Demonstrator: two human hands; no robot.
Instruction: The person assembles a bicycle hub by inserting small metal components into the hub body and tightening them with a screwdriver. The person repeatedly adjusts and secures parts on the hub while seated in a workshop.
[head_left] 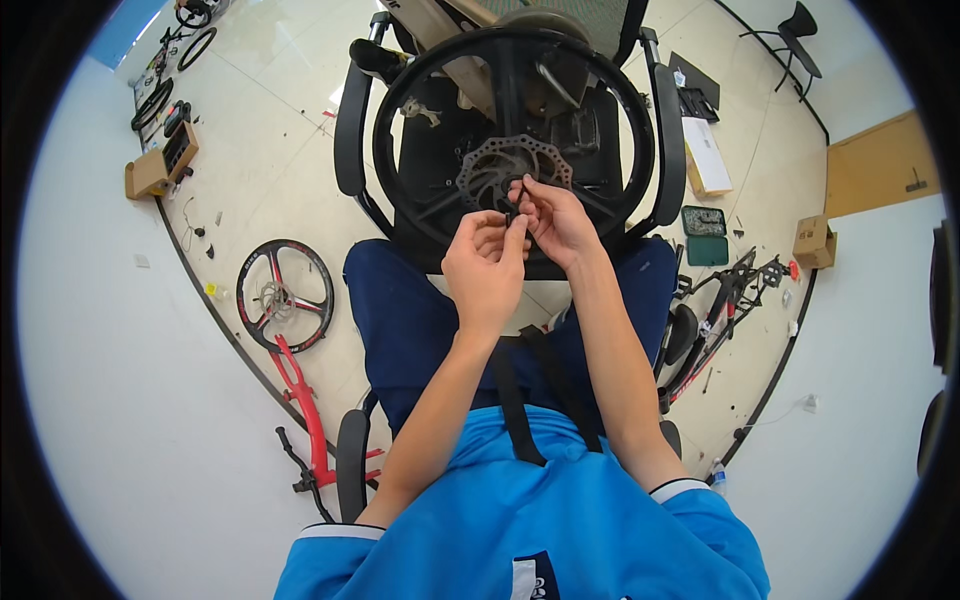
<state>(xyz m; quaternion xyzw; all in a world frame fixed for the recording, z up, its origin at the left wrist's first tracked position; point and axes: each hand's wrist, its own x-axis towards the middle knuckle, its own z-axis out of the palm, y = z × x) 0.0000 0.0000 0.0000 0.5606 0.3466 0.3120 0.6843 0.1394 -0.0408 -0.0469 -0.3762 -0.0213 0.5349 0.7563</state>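
Note:
A black spoked bicycle wheel [512, 60] lies flat across a black office chair in front of me, with a perforated brake disc [480, 172] at its hub. Over the near edge of the disc, my left hand [487, 262] is closed, thumb and fingers pinching a small dark piece. Just right of it and almost touching, my right hand [560, 222] pinches a thin dark rod-like piece [520, 194]. Both pieces are too small and covered to name. A silvery metal part [420, 112] shows between the wheel's spokes at the left.
The chair's armrests [352, 130] flank the wheel. On the floor at left lie another wheel [245, 292] and a red bicycle frame [312, 420]. At right are a green case [707, 250], a black-and-red frame [722, 318], a white box [706, 157] and a cardboard box [815, 243].

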